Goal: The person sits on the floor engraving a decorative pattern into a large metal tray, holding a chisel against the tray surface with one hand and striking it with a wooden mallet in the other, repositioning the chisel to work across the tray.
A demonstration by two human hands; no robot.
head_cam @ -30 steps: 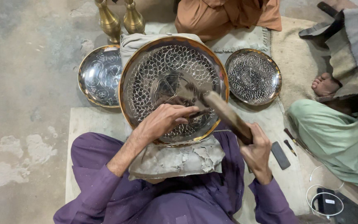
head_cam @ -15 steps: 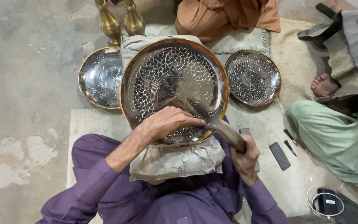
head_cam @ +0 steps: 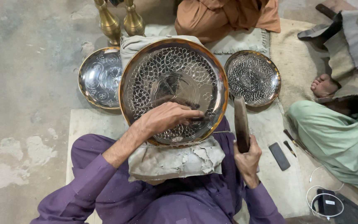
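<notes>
A large round metal tray with an engraved scale pattern and a brass rim rests tilted on a cloth-wrapped pad in my lap. My left hand lies on the tray's lower part, fingers pinched on a small dark chisel whose tip touches the metal. My right hand grips a wooden mallet, held upright to the right of the tray, clear of the chisel.
Two smaller engraved trays lie on the floor, one at the left, one at the right. Two brass vases stand behind. Other seated people sit ahead and to the right. A dark flat stone and small tools lie at my right.
The mallet was lying across the chisel over the tray; my right hand has swung it back up and out to the right. My left hand stays on the chisel.
</notes>
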